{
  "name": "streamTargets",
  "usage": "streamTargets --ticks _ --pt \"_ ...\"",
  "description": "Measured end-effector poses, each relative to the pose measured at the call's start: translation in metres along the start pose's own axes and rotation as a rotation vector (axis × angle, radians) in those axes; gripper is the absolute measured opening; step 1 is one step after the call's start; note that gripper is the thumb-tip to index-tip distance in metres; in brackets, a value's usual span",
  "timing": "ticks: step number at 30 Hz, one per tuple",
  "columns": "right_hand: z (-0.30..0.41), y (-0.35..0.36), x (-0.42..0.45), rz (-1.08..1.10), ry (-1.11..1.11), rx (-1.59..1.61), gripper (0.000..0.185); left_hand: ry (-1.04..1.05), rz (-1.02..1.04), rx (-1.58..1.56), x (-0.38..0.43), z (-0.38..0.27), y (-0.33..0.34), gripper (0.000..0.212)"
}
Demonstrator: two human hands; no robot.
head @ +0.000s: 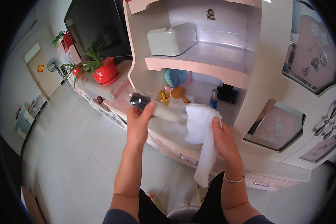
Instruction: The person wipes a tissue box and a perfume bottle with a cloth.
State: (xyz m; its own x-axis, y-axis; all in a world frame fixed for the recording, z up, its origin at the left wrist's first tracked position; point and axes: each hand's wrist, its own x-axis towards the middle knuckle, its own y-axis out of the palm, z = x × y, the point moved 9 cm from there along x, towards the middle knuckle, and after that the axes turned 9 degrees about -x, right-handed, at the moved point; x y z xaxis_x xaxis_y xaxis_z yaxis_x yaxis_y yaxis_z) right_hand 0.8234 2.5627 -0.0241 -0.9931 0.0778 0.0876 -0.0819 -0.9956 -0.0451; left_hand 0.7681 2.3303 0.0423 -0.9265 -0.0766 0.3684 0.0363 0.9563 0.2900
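Observation:
My left hand (140, 120) grips a pale bottle (165, 113) by its black cap (140, 100); the bottle is blurred and tilts down to the right. In my right hand (226, 137) is a white cloth (203, 126), whose loose end hangs below the fingers. The bottle and the cloth are apart, both held over the cabinet's lower shelf. Behind them on that shelf stand a gold-topped glass bottle (163, 97), a brown wooden object with a rounded head (179, 93) and a blue bottle with a silver cap (214, 98).
A white box (172, 39) sits on the upper shelf (221, 56). Further back below are a round blue container (175, 77) and a black object (226, 93). Left of the cabinet are a red plant pot (105, 71) and a television (100, 28). A drawer handle (188, 159) juts out in front.

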Motion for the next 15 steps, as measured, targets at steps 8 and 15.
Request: streamTargets --ticks 8,15 --pt "0.041 0.082 -0.039 0.115 -0.488 -0.242 0.042 -0.252 -0.039 -0.397 -0.078 0.03 0.003 0.024" --pt "0.027 0.11 -0.036 0.289 -0.236 -0.12 0.049 -0.198 -0.085 -0.382 -0.087 0.023 -0.02 0.022"
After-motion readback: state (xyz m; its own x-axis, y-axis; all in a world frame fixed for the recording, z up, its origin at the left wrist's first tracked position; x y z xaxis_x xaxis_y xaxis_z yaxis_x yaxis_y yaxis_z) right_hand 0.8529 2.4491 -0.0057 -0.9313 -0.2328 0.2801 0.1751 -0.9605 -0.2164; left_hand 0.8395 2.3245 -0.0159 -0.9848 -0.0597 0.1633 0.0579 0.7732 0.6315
